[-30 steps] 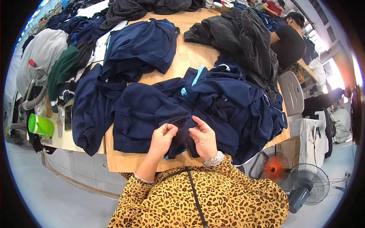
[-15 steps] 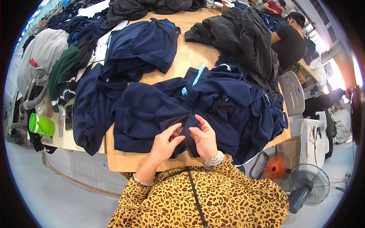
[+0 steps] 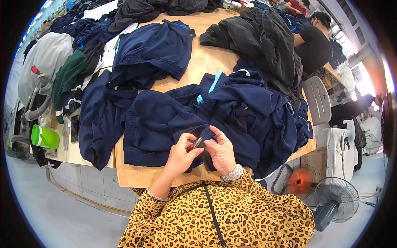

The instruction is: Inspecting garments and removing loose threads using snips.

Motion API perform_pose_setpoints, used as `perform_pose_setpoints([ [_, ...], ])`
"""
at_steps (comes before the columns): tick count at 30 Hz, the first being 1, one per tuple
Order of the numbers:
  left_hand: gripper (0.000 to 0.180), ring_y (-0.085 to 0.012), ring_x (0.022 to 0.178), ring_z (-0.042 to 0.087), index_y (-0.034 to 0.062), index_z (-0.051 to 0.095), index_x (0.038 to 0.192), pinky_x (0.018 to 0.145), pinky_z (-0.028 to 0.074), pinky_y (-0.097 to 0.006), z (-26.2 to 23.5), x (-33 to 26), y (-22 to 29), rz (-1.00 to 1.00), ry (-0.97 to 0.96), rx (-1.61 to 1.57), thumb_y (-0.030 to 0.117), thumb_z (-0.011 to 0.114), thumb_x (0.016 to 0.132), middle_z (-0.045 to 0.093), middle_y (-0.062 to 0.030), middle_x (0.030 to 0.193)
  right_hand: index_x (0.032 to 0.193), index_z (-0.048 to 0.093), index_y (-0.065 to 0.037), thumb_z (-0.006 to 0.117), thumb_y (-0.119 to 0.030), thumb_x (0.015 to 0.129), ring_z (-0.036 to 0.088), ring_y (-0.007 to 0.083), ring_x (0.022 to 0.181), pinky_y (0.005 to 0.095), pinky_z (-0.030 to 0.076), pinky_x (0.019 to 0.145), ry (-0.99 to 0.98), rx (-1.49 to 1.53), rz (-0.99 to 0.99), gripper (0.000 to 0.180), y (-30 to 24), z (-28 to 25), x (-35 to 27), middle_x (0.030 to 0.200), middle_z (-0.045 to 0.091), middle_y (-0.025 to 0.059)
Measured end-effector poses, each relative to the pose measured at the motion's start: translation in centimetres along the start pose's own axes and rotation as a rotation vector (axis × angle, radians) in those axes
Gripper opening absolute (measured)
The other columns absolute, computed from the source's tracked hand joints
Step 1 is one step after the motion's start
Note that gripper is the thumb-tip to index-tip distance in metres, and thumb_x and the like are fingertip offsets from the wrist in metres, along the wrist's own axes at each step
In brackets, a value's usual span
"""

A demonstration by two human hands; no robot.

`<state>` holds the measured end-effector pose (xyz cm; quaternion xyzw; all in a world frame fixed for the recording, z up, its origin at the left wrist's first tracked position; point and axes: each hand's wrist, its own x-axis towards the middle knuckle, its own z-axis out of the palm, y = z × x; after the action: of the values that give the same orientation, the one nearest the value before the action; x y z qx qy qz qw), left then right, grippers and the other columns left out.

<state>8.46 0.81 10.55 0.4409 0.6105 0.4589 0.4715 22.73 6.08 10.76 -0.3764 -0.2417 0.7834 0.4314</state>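
Note:
A navy garment [image 3: 159, 120] lies spread across the wooden table before me, bunched toward the right. My left hand [image 3: 182, 151] is closed around small thread snips [image 3: 197, 143], whose short shiny blades point at my other hand; their grip is mostly hidden by the fingers. Just to the right, my right hand [image 3: 221, 151] pinches a raised fold of the navy garment between thumb and fingertips. The blade tips are close to that fold; whether they touch it I cannot tell.
Behind the garment are a folded navy piece [image 3: 155, 51] and a dark grey heap of cloth [image 3: 256, 49]. A bright green bucket [image 3: 45, 137] sits at the left, a standing fan [image 3: 336, 200] at the lower right. A person in black [image 3: 314, 49] is beyond the grey chair [image 3: 317, 101].
The snips in my left hand have turned so that their blades show more, angled toward my right hand. My right hand keeps its pinch on the fold almost in place.

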Motion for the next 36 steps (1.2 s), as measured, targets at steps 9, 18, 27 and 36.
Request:
perform_pose_setpoints([
  [9, 0.032, -0.0050, 0.063, 0.049, 0.0019, 0.049, 0.104, 0.057, 0.041, -0.022, 0.0, 0.2, -1.3, 0.008, 0.018, -0.077, 0.009, 0.069, 0.080, 0.059, -0.0004, 0.072, 0.128, 0.043, 0.000, 0.058, 0.009, 0.082, 0.058, 0.0102, 0.081, 0.0242, 0.050, 0.077, -0.013, -0.029, -0.007, 0.049, 0.1, -0.2, 0.0, 0.089, 0.056, 0.0031],
  [18, 0.019, -0.0046, 0.063, 0.043, 0.0014, 0.063, 0.094, 0.057, 0.039, -0.021, -0.1, 0.8, -0.9, -0.002, 0.117, -0.181, 0.011, 0.070, 0.080, 0.054, 0.0025, 0.074, 0.122, 0.054, 0.001, 0.061, 0.008, 0.081, 0.053, 0.0060, 0.073, 0.0189, 0.047, 0.072, -0.004, -0.064, -0.048, 0.042, 0.6, -0.6, 0.2, 0.083, 0.056, -0.0004],
  [27, 0.013, -0.0042, 0.061, 0.047, 0.0015, 0.062, 0.084, 0.055, 0.039, -0.020, 0.1, 2.2, -0.7, -0.057, 0.080, -0.342, 0.014, 0.063, 0.087, 0.054, 0.0034, 0.068, 0.124, 0.052, 0.002, 0.062, 0.010, 0.080, 0.052, 0.0039, 0.074, 0.0163, 0.045, 0.072, -0.082, -0.157, -0.022, 0.046, 0.2, -0.6, -0.2, 0.083, 0.055, -0.0013],
  [36, 0.021, -0.0033, 0.075, 0.051, 0.0033, 0.057, 0.100, 0.068, 0.043, -0.017, 0.0, 0.6, -0.7, -0.191, -0.106, -0.511, 0.002, 0.067, 0.081, 0.056, 0.0031, 0.085, 0.115, 0.054, 0.002, 0.062, 0.005, 0.082, 0.058, 0.0100, 0.082, 0.0228, 0.048, 0.080, -0.012, -0.027, 0.005, 0.034, -0.3, 0.3, -0.2, 0.096, 0.061, 0.0067],
])
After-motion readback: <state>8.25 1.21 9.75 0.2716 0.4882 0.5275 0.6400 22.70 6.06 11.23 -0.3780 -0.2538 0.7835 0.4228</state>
